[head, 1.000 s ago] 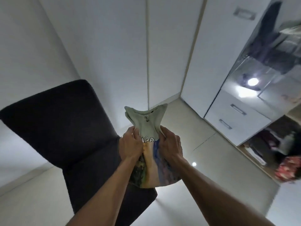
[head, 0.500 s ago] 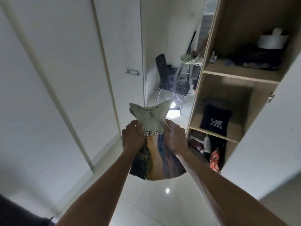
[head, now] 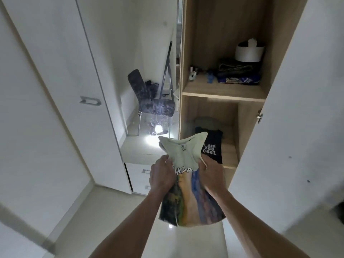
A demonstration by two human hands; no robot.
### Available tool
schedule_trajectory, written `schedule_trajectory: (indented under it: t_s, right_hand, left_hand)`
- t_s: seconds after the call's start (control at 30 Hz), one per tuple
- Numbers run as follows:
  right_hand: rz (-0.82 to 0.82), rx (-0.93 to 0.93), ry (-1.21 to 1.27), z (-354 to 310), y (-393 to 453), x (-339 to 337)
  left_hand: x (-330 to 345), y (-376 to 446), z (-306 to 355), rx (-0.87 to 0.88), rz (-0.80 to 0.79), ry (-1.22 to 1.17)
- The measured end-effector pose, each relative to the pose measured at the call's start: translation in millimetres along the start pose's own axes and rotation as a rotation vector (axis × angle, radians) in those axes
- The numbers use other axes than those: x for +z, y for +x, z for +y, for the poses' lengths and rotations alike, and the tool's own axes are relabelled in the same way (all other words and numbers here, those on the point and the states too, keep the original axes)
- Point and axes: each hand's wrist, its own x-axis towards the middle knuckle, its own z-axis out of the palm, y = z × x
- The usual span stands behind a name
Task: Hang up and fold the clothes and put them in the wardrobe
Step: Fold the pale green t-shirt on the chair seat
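Note:
A folded pale-green T-shirt [head: 183, 153] with a colourful print hangs between my two hands in front of the open wardrobe. My left hand [head: 161, 176] grips its left edge and my right hand [head: 211, 175] grips its right edge, fingers curled into the cloth. Behind it, on the wardrobe's lower wooden shelf [head: 229, 159], lies a folded black T-shirt [head: 212, 146] with white lettering. The upper shelf [head: 221, 92] carries folded dark clothes [head: 239, 74] and a white round container [head: 248, 53].
The open wardrobe door [head: 297, 118] stands at my right. Closed white doors [head: 61, 90] with a metal handle [head: 90, 101] fill the left. A mirror panel reflects a dark chair [head: 150, 101]. White drawers [head: 139, 175] sit low beneath it. The floor is pale tile.
My view has swung from the chair and closed doors round to the open wardrobe and come closer to it. Both hands keep the same grip on the shirt.

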Motion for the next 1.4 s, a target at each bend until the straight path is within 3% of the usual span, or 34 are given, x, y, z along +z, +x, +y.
schedule_trajectory:
  t_s: [0.27,0.4,0.57,0.73,1.1,1.4]
  right_hand:
    - [0.063,0.203,-0.069,71.5,96.0,36.3]
    - [0.093,0.348,-0.104,115.8,104.1,54.3]
    - [0.023,0.492,-0.173,187.8,135.8,63.0]
    - [0.061,0.513,-0.069,241.5,207.4,60.2]
    - [0.257,0.266,0.01,381.5,419.5,103.3]
    - [0.174,0.359,0.009,447.8,473.7,134.4]
  left_hand:
    - [85.8,127.2,-5.0,0.033,-0.246,0.054]
    - [130.2,150.8,-24.6,0.031,-0.34,0.088]
    - [205.7,189.4,-48.0,-0.009,-0.433,0.111]
    - [284.7,247.6,-47.6,-0.021,-0.398,0.118]
    - [439.5,438.2,-34.0,0.094,-0.17,0.157]
    - [488.3,488.9,-67.7,0.044,-0.135,0.133]
